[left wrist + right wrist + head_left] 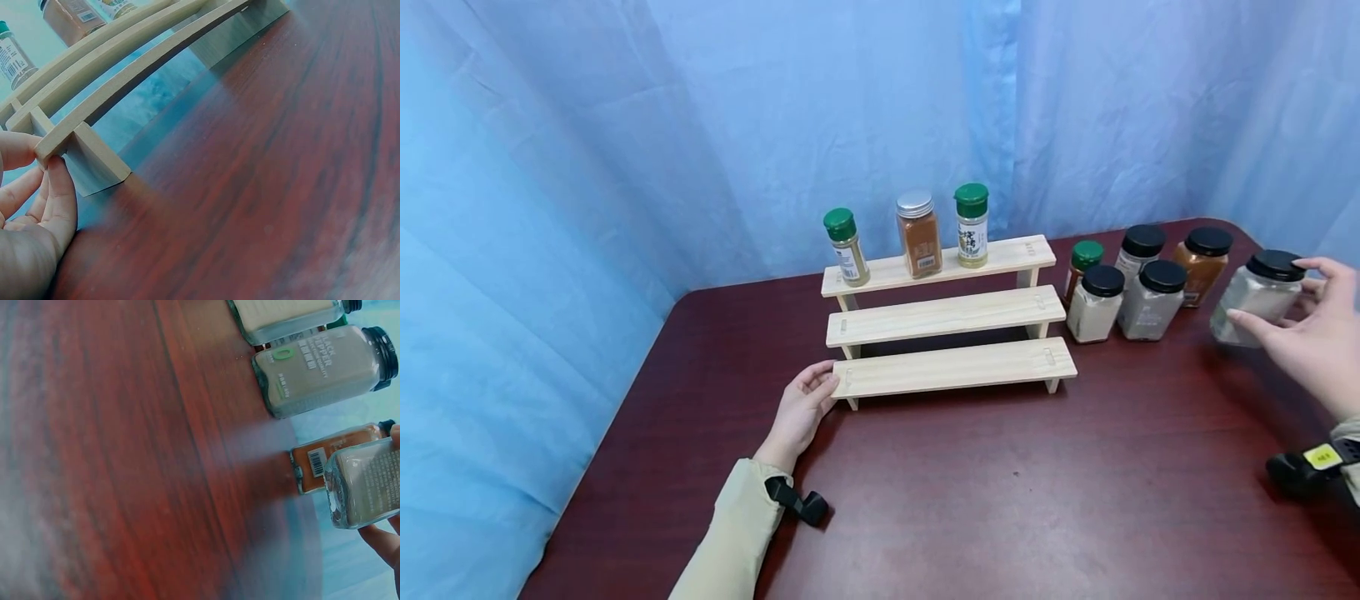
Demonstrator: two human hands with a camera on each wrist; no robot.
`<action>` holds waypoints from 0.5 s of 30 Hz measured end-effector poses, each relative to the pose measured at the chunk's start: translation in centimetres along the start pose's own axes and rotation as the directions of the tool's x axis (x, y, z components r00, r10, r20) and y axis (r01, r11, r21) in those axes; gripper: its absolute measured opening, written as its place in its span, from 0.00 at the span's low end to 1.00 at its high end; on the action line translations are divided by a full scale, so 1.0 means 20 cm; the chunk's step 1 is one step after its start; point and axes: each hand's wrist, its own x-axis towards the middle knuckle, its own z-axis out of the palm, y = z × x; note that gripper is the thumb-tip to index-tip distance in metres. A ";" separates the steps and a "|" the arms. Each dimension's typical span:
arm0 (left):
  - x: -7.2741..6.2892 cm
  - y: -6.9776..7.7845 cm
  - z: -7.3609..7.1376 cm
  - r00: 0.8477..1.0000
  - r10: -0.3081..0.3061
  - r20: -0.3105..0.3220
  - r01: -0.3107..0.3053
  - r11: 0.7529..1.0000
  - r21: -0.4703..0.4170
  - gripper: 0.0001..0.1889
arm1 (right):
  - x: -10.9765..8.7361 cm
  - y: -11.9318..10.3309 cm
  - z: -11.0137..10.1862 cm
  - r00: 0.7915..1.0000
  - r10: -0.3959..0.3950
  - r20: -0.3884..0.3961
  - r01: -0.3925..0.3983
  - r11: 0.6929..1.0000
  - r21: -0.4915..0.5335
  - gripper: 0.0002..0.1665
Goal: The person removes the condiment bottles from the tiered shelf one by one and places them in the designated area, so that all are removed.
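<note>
A three-tier wooden rack (955,367) stands on the table. My left hand (799,410) pinches the left end of its lowest shelf, thumb above and fingers beneath, as the left wrist view shows (53,200). At the far right, my right hand (1318,321) grips a black-lidded spice jar (1255,300) with pale contents. In the right wrist view this jar (365,484) is tilted, its base off the table. On the top shelf stand a green-capped shaker (850,258), a silver-lidded jar (921,242) of orange-brown powder and another green-capped shaker (972,237).
Between rack and right hand stand several containers: a pale black-lidded jar (1092,315), a grey one (1148,308), an orange-brown one (1201,271), another black-lidded one (1131,258) and a green-capped shaker (1078,265). Blue curtains (850,108) hang behind the dark red table (970,492).
</note>
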 end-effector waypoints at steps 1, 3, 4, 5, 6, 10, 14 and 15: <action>0.00 0.00 0.00 1.000 -0.001 0.000 0.001 1.000 0.007 0.20 | -0.01 -0.03 -0.01 1.000 0.003 0.015 -0.003 1.000 0.003 0.49; 0.00 0.00 0.00 1.000 -0.004 0.000 0.004 1.000 0.001 0.20 | -0.04 -0.10 -0.02 0.999 0.012 0.036 -0.012 1.000 -0.009 0.48; 0.00 0.00 0.01 1.000 -0.004 -0.001 0.004 1.000 -0.007 0.20 | -0.05 -0.13 -0.02 0.999 0.009 0.050 -0.009 1.000 -0.002 0.47; 0.00 0.00 0.01 1.000 0.001 0.002 -0.001 1.000 -0.010 0.20 | -0.06 -0.15 -0.03 0.998 0.002 0.057 -0.002 1.000 -0.012 0.47; 0.01 0.00 0.01 1.000 0.006 0.003 -0.006 1.000 -0.013 0.20 | -0.07 -0.17 -0.03 0.998 -0.010 0.065 0.010 1.000 -0.004 0.47; 0.01 0.00 0.01 1.000 0.016 -0.001 -0.016 0.999 -0.031 0.19 | -0.07 -0.21 -0.03 0.996 -0.057 0.068 0.059 0.998 -0.025 0.46; 0.02 -0.01 0.00 1.000 0.013 -0.001 -0.013 0.999 -0.029 0.20 | -0.06 -0.22 0.00 0.996 -0.050 0.076 0.053 0.998 -0.041 0.47; 0.01 -0.01 0.00 1.000 0.012 0.000 -0.012 1.000 -0.028 0.20 | -0.05 -0.21 0.01 0.996 -0.047 0.080 0.050 0.998 -0.040 0.47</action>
